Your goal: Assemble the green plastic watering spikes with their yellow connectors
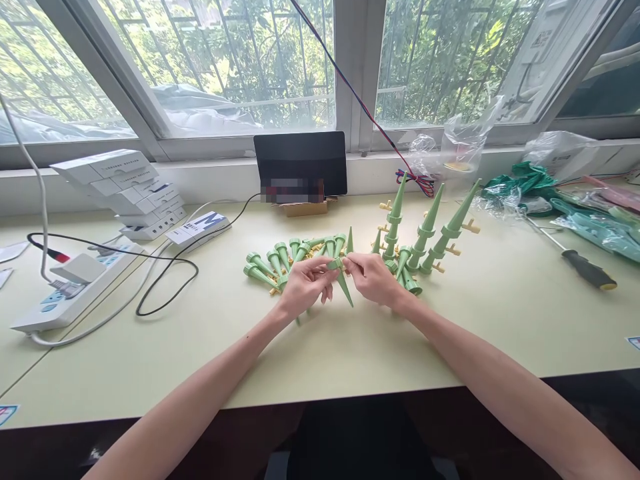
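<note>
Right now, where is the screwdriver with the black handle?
In the head view, the black-handled screwdriver lies on the pale table at the far right, beside the green plastic bags.

Perhaps a workshop: screwdriver, power strip.

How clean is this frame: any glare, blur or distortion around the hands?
Head view: daylight from the windows backlights the scene, shadows on the pale table are soft; the left hand, right hand and the green cone-shaped plastic spike they pinch are sharp; the wide lens tilts the window frames outward; one blurred patch sits on the black tablet screen.
</note>
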The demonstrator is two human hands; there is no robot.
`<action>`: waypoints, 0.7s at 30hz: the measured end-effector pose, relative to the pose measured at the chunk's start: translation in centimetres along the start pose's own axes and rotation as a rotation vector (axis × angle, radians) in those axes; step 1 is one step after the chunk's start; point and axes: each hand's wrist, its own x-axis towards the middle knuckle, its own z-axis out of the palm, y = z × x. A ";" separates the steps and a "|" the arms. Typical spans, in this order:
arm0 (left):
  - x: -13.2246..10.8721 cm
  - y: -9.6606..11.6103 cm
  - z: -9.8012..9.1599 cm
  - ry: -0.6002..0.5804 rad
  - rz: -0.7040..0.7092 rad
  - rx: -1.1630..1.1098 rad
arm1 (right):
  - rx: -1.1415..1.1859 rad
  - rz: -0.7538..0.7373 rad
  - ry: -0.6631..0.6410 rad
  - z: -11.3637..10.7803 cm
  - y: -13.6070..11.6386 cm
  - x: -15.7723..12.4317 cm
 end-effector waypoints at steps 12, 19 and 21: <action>0.0 0.1 -0.4 -0.037 -0.073 -0.033 | 0.010 -0.007 0.002 0.1 -0.1 0.0; -0.4 0.0 0.4 0.066 0.041 0.112 | 0.011 0.009 0.010 -0.1 -0.2 0.0; -0.4 0.2 0.3 0.049 0.035 0.087 | 0.013 0.010 0.012 -0.1 -0.2 0.0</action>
